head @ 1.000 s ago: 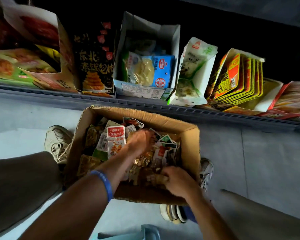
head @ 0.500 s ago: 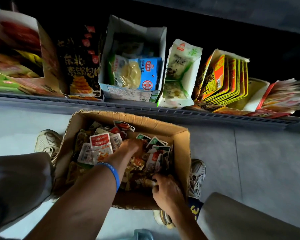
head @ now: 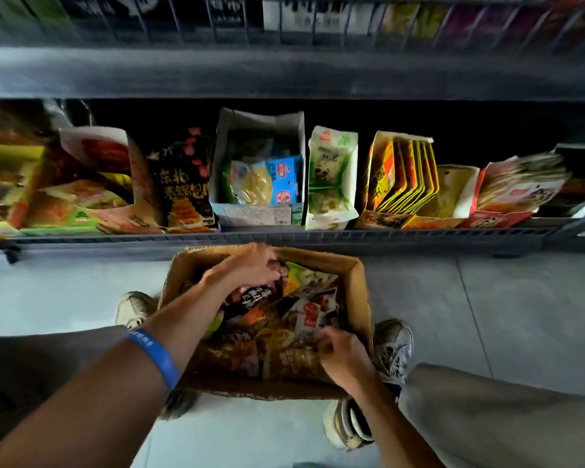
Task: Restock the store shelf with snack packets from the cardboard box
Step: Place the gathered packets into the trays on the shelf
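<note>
Down on the floor, the cardboard box [head: 360, 298] sits just in front of the store shelf [head: 284, 238], between the person's two shoes, and it is heaped with snack packets [head: 284, 319] lying loose at all angles. Both hands are inside it. The left hand [head: 247, 266] reaches to the far side of the box, fingers curled down into the pile near a dark packet with white lettering; whether it actually grips a packet I cannot tell. A blue wristband [head: 156, 358] circles that forearm. The right hand [head: 343, 358] is at the near right corner, fingers bent and pinching the edge of a small red-and-white packet [head: 309, 320] that lies on top of brown ones. On the shelf above stand open display cartons: a white carton [head: 260, 130] holding blue and yellow packs, and an orange-yellow row [head: 402, 177] standing on edge to its right
</note>
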`<state>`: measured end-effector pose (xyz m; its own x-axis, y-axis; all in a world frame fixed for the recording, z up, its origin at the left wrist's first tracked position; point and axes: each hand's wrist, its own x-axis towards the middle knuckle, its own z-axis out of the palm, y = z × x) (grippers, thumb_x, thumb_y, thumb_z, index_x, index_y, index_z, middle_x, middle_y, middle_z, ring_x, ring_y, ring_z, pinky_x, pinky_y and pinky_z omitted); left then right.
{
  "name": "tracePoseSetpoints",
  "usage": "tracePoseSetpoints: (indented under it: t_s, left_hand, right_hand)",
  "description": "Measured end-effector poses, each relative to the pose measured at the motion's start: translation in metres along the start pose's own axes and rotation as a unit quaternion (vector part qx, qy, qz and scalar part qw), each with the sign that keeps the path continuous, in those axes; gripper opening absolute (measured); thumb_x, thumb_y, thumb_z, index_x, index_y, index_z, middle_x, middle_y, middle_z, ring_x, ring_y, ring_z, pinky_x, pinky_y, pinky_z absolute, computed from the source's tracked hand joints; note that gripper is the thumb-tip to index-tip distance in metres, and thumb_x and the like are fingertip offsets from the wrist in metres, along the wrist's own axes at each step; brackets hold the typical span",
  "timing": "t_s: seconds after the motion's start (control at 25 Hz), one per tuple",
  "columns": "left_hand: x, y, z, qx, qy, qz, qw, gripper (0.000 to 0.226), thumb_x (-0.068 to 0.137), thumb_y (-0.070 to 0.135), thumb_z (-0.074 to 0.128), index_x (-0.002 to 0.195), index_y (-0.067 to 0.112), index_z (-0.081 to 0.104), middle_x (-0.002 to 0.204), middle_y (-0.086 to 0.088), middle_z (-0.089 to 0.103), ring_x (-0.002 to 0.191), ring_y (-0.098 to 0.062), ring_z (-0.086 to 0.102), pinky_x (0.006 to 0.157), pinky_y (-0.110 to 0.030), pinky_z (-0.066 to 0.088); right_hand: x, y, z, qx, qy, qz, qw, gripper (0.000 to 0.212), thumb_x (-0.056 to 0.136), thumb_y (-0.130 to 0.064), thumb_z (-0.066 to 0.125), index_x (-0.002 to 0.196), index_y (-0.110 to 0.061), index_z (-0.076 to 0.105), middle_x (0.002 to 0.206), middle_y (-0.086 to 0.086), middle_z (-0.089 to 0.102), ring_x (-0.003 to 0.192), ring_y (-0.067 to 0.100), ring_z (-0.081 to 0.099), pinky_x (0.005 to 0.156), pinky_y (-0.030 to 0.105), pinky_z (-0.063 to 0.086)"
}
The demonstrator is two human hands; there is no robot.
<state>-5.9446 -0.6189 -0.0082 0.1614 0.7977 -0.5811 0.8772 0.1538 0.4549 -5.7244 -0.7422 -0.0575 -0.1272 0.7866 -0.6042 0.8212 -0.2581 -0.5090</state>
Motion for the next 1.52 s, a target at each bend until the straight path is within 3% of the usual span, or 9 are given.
tracePoseSetpoints:
  t_s: [0.16,0.32,0.44,0.6,0.76,0.92,1.0,1.24,1.52]
  left_hand:
    - [-0.042,-0.001,-0.049,-0.066,0.033,0.023,0.997,0.02,0.092,0.024,0.068,0.075,0.015,0.063,0.064,0.002,0.059,0.057,-0.012,0.053,0.047,-0.02,0.042]
    - [-0.086,-0.008,-0.077,-0.204,0.067,0.062,0.975,0.023,0.086,0.026,0.075,0.097,0.005,0.073,0.092,-0.008,0.075,0.08,-0.017,0.07,0.074,-0.035,0.058]
    - [-0.119,-0.015,-0.083,-0.35,0.072,0.059,0.932,0.017,0.086,0.007,0.073,0.099,-0.003,0.071,0.091,-0.014,0.076,0.085,-0.025,0.072,0.086,-0.039,0.056]
    - [-0.146,-0.031,-0.096,-0.431,0.091,0.033,0.897,0.011,0.085,0.004,0.069,0.096,0.005,0.071,0.085,-0.009,0.077,0.082,-0.021,0.073,0.082,-0.037,0.058]
    - [-0.166,-0.053,-0.112,-0.507,0.136,0.007,0.851,0.008,0.079,0.006,0.07,0.086,0.003,0.067,0.079,-0.011,0.076,0.081,-0.029,0.07,0.076,-0.038,0.055]
    - [-0.178,-0.056,-0.106,-0.592,0.128,0.045,0.795,0.007,0.074,0.008,0.067,0.077,0.003,0.071,0.082,-0.013,0.076,0.076,-0.025,0.073,0.068,-0.031,0.061]
    - [-0.176,-0.056,-0.098,-0.625,0.125,0.053,0.768,0.01,0.076,0.008,0.066,0.076,0.007,0.076,0.086,-0.013,0.076,0.077,-0.024,0.074,0.067,-0.03,0.061]
    - [-0.168,-0.042,-0.075,-0.727,0.113,0.061,0.675,0.028,0.079,0.011,0.06,0.105,0.002,0.066,0.094,-0.013,0.075,0.081,-0.023,0.073,0.08,-0.037,0.061]
    - [-0.151,-0.02,-0.045,-0.697,0.135,-0.008,0.704,0.014,0.092,0.004,0.06,0.103,-0.001,0.067,0.102,-0.026,0.071,0.083,-0.034,0.072,0.079,-0.048,0.06]
  right_hand:
    - [-0.005,-0.037,-0.033,0.153,0.178,-0.041,0.971,0.018,0.093,-0.015,0.063,0.11,-0.021,0.065,0.104,-0.008,0.071,0.084,0.002,0.068,0.062,0.004,0.045]
    - [-0.009,-0.08,-0.07,0.561,0.149,0.043,0.813,0.069,0.076,-0.038,0.082,0.135,-0.027,0.047,0.119,-0.002,0.062,0.111,0.019,0.06,0.086,0.04,0.053]
    - [-0.024,-0.105,-0.077,0.628,0.003,-0.013,0.778,0.04,0.087,-0.025,0.075,0.124,-0.025,0.059,0.128,0.0,0.059,0.117,0.025,0.058,0.089,0.043,0.057]
    - [-0.029,-0.114,-0.088,0.709,0.124,-0.019,0.694,0.027,0.088,-0.015,0.072,0.114,-0.011,0.069,0.111,0.008,0.074,0.099,0.026,0.071,0.081,0.042,0.058]
    - [-0.019,-0.083,-0.089,0.529,0.247,0.071,0.809,0.021,0.083,-0.009,0.077,0.103,-0.008,0.073,0.093,0.01,0.074,0.066,0.015,0.068,0.048,0.017,0.051]
    - [-0.018,-0.08,-0.048,0.252,0.137,0.052,0.956,0.018,0.079,-0.017,0.08,0.095,-0.009,0.076,0.087,0.005,0.075,0.074,0.015,0.067,0.069,0.035,0.055]
    - [-0.026,-0.09,-0.045,0.297,0.149,0.034,0.942,0.01,0.08,-0.012,0.078,0.089,-0.011,0.075,0.079,0.002,0.073,0.073,0.013,0.066,0.071,0.038,0.053]
    - [-0.044,-0.123,-0.079,0.713,-0.053,-0.012,0.699,0.032,0.082,-0.024,0.075,0.108,-0.007,0.07,0.108,0.018,0.072,0.096,0.033,0.069,0.095,0.05,0.048]
    - [-0.054,-0.153,-0.069,0.596,-0.096,-0.027,0.797,0.042,0.081,-0.051,0.074,0.113,-0.023,0.072,0.114,0.008,0.074,0.11,0.031,0.068,0.1,0.051,0.048]
